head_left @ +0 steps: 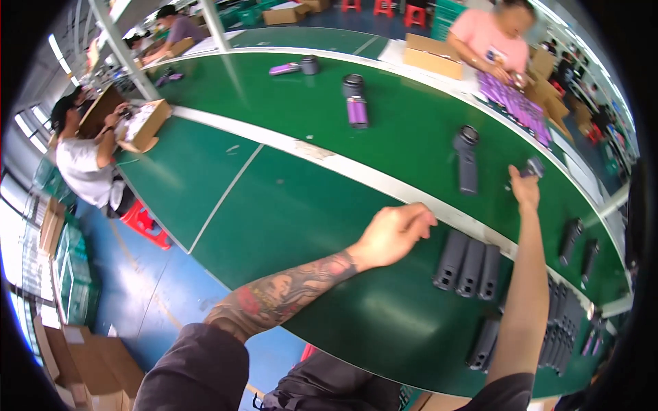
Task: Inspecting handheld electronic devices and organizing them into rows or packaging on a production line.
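Observation:
My left hand [394, 236] hovers over the near green table with its fingers curled together, and nothing shows in them. Just right of it, several dark grey tube-shaped housings [471, 268] lie side by side. My right arm stretches across to the far green strip, where my right hand [526, 190] grips a small grey part with a rounded head [534, 166]. Part of that piece is hidden by my fingers. Left of this hand lies a dark grey handheld device with a round head [467, 161].
More grey housings [562, 318] lie in rows beside my right forearm. A purple-and-grey device [355, 103] lies farther up the strip. A white divider [247, 130] runs between table and strip. Across it, a person in pink [490, 38] handles purple pieces; another person [86, 161] sits left by a carton.

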`<act>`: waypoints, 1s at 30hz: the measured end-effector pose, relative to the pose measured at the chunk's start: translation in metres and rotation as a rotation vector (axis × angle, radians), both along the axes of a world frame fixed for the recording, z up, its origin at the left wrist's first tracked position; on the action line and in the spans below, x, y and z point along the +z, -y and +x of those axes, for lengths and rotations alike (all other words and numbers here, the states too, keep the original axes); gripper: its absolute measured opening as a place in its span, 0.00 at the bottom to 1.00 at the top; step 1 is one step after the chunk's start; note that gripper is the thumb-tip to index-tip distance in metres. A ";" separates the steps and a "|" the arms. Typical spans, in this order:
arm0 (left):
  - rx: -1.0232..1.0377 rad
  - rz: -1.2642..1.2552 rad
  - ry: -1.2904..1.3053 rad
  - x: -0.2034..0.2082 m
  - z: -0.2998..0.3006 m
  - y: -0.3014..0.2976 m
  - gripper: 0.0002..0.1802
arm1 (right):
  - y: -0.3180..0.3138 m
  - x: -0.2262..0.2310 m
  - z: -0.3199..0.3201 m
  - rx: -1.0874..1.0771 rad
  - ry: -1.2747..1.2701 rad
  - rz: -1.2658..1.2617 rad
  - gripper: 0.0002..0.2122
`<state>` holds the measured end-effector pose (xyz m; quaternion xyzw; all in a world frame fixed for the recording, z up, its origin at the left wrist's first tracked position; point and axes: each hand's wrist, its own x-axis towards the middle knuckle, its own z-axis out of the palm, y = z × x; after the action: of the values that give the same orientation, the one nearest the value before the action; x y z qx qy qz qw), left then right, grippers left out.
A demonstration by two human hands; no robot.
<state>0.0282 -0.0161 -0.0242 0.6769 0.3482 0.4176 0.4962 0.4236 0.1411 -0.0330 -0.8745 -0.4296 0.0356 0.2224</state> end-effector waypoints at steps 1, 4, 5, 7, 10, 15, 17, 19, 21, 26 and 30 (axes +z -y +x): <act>0.005 -0.012 -0.027 0.006 0.000 0.002 0.10 | -0.003 -0.003 0.010 0.036 -0.016 0.004 0.41; 0.042 -0.027 -0.079 0.008 -0.005 0.004 0.10 | -0.007 -0.006 0.019 0.013 0.234 -0.074 0.25; 0.050 -0.031 -0.099 0.009 -0.009 0.004 0.10 | 0.000 -0.003 0.005 0.033 0.250 -0.027 0.25; 0.028 -0.031 -0.109 0.013 -0.007 0.002 0.11 | 0.014 -0.007 0.035 0.025 0.294 0.102 0.27; -0.008 -0.057 -0.076 0.021 -0.005 0.003 0.14 | 0.041 0.015 0.068 0.011 0.019 0.174 0.25; 0.002 -0.044 0.049 0.003 -0.008 -0.005 0.21 | 0.112 0.071 -0.088 0.363 -0.402 0.512 0.24; 0.017 0.006 0.165 -0.005 -0.003 -0.005 0.26 | 0.154 0.101 -0.150 0.619 -0.130 0.392 0.26; -0.014 -0.084 0.270 0.001 0.000 0.001 0.28 | 0.183 0.096 -0.187 0.862 0.128 0.469 0.28; -0.080 -0.276 0.478 0.012 0.005 0.008 0.32 | 0.206 0.085 -0.214 1.060 0.333 0.455 0.30; -0.025 -0.482 0.590 0.010 -0.008 0.003 0.31 | 0.227 0.080 -0.242 1.165 0.349 0.352 0.28; -0.023 -0.500 0.615 0.017 -0.032 -0.016 0.25 | 0.220 0.100 -0.212 1.026 0.290 0.187 0.22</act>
<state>-0.0040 -0.0001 -0.0075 0.3825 0.2666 0.4977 0.7314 0.2120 -0.0788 0.0674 -0.5248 -0.8291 -0.0199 0.1916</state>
